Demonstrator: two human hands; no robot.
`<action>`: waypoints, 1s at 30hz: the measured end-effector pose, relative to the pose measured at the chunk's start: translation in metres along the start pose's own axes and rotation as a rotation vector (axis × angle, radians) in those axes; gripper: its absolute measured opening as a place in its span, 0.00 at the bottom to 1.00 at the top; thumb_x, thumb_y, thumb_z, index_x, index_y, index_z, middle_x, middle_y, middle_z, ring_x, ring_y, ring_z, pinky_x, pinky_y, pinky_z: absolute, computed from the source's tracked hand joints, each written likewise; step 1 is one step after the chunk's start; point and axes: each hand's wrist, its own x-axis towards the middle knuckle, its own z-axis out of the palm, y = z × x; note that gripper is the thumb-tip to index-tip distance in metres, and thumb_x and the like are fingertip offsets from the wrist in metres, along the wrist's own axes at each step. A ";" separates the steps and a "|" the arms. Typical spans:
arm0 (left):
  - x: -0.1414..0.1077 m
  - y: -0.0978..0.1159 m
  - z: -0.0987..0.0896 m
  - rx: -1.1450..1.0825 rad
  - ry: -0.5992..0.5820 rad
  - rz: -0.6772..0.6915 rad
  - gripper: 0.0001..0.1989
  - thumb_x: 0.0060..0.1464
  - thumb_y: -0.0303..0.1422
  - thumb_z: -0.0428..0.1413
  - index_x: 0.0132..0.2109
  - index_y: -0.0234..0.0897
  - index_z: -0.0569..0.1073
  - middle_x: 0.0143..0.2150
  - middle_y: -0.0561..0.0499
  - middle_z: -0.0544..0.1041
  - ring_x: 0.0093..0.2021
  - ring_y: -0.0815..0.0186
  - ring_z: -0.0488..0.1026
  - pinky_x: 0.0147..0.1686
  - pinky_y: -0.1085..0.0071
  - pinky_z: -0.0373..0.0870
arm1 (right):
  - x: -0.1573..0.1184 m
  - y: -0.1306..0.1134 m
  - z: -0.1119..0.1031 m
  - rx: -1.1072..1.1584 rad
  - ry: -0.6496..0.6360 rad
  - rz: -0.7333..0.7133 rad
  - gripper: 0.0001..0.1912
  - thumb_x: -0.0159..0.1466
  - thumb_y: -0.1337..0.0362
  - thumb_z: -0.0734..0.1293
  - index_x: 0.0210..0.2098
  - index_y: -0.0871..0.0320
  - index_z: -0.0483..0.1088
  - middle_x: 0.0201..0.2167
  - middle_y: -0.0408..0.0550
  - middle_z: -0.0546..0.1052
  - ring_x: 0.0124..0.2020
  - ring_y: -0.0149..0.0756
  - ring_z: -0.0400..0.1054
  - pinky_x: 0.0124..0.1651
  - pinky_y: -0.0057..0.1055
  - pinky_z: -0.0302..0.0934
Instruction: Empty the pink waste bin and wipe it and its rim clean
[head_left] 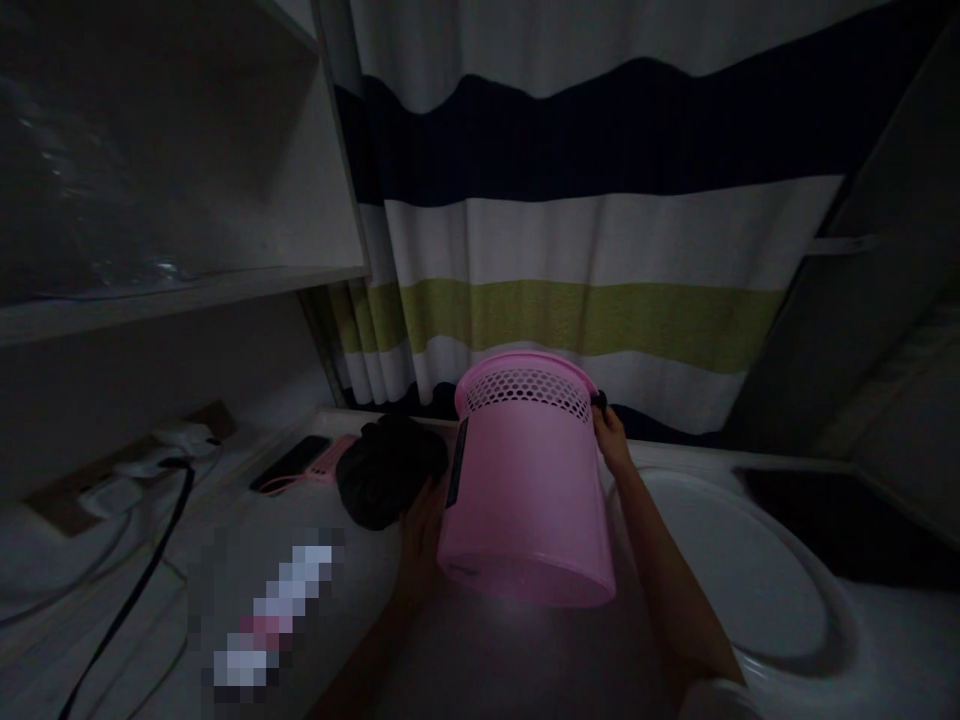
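Okay, pink bin (529,480) is above the bench (360,610), middle of view, tilted, base toward the camera and rim toward the curtain (585,230). Band of holes under the rim, dark label on its left side. Inside of bin not visible, so contents can't be told. Black bundle (390,470), looks like bunched plastic, sits on the bench just left of the bin, outside it. White basin (739,570), round, to the right; nothing seen in it.

Right hand (613,440) is up at the bin's right rim, forearm reaching forward from lower right, fingers closed in narrow on the rim with a small black bit at the tips. Left hand (421,530) is low at the bin's left side, between bin and bundle, forearm coming in from the bottom; too dark to tell how wide its fingers are or whether they grip.

Phone (292,463) and pink mesh item (331,458) with a strap lie left of the bundle. Plugs (112,495) and black cable (161,555) far left, under the shelf (225,285). Patch at lower left is pixelated, unreadable.
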 end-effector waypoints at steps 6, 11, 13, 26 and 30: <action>0.027 0.056 -0.018 -0.017 0.034 0.012 0.15 0.52 0.37 0.53 0.48 0.42 0.70 0.61 0.48 0.62 0.62 0.58 0.56 0.60 0.55 0.49 | 0.025 -0.049 -0.030 -0.092 -0.105 -0.160 0.23 0.54 0.50 0.64 0.43 0.58 0.71 0.41 0.49 0.75 0.41 0.39 0.67 0.48 0.38 0.59; 0.028 0.142 -0.003 0.114 -0.286 0.384 0.14 0.55 0.33 0.50 0.49 0.46 0.70 0.59 0.50 0.65 0.61 0.59 0.58 0.62 0.54 0.44 | 0.031 -0.090 -0.021 -0.208 -0.166 -0.271 0.20 0.55 0.54 0.65 0.44 0.56 0.72 0.41 0.50 0.75 0.43 0.40 0.67 0.50 0.39 0.58; 0.024 0.160 0.007 0.219 -0.382 0.504 0.16 0.56 0.32 0.50 0.52 0.47 0.68 0.61 0.51 0.62 0.62 0.58 0.56 0.62 0.52 0.39 | 0.030 -0.101 -0.012 -0.248 -0.184 -0.298 0.19 0.55 0.55 0.66 0.45 0.55 0.73 0.39 0.50 0.75 0.41 0.40 0.67 0.49 0.39 0.58; 0.035 0.141 0.002 0.107 -0.406 0.310 0.23 0.53 0.37 0.53 0.57 0.48 0.65 0.64 0.50 0.57 0.64 0.56 0.49 0.62 0.51 0.44 | 0.021 -0.080 0.001 -0.139 -0.246 -0.386 0.22 0.62 0.58 0.59 0.55 0.55 0.63 0.52 0.49 0.70 0.53 0.38 0.62 0.58 0.38 0.52; 0.047 0.122 -0.009 -0.047 -0.298 0.147 0.20 0.53 0.40 0.53 0.53 0.44 0.69 0.61 0.49 0.62 0.63 0.57 0.54 0.62 0.54 0.46 | 0.015 -0.057 0.001 -0.069 -0.208 -0.317 0.24 0.60 0.56 0.60 0.55 0.54 0.64 0.54 0.48 0.68 0.55 0.38 0.60 0.60 0.39 0.50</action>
